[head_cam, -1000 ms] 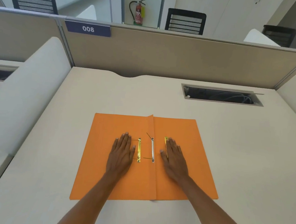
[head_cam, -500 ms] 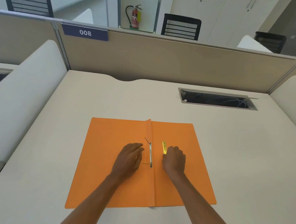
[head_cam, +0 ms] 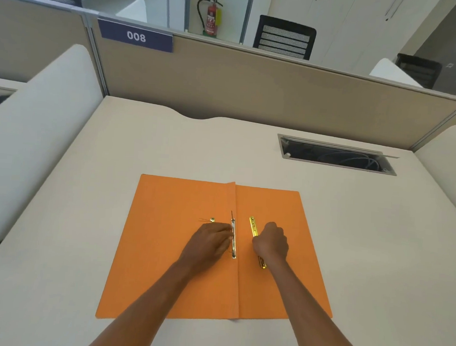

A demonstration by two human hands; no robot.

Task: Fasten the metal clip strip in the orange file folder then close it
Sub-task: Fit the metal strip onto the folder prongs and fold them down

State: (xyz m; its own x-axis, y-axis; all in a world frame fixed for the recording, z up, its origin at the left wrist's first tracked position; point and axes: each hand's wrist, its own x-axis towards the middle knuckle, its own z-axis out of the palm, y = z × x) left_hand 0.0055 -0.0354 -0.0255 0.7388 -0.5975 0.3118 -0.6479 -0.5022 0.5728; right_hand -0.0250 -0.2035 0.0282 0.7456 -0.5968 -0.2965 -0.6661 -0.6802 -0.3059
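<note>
Orange file folder (head_cam: 178, 250) lies open flat; gold clip strip (head_cam: 253, 226) rests right of its crease.

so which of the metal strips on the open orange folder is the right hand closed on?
The gold metal strip on the right flap; the right hand is curled over it. The silver metal strip lies along the centre fold, by the left hand.

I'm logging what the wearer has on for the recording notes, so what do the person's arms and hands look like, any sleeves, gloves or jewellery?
Both forearms are bare as far as the frame shows, with no sleeve or cuff in view. The left hand and the right hand wear no gloves, and no watch, bracelet or ring can be seen. Nothing is marked or taped on either arm.
</note>
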